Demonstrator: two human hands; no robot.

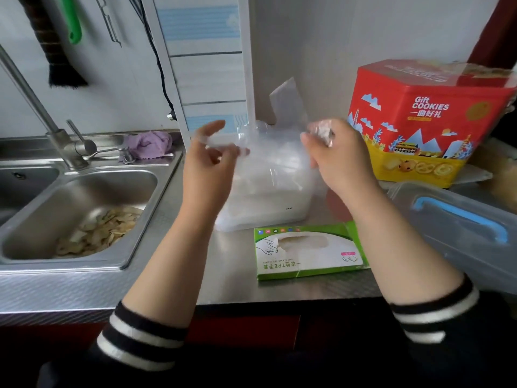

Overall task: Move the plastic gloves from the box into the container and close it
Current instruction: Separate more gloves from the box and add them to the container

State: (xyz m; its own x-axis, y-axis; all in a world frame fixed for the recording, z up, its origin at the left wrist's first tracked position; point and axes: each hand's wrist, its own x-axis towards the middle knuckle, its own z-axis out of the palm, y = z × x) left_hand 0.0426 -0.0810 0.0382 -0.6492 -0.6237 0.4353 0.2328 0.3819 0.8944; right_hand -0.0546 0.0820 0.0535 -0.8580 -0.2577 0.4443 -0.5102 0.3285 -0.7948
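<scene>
Gloves (268,152) hanging stretched between both hands above container (265,203); right hand (335,158) pinching a bunch, left hand (208,161) probably pinching the edge. Box (307,252) lying nearer.

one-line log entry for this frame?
phase: transfer | hands: left and right hold gloves over container | box: on counter | lid: off

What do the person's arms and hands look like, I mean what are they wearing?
Both hands are bare: no gloves, rings or watch show on the left hand or the right hand. The forearms are bare too, with sleeves pushed up toward the elbows. Each sleeve is dark knit; the left sleeve cuff and the right sleeve cuff both carry white bands.
</scene>
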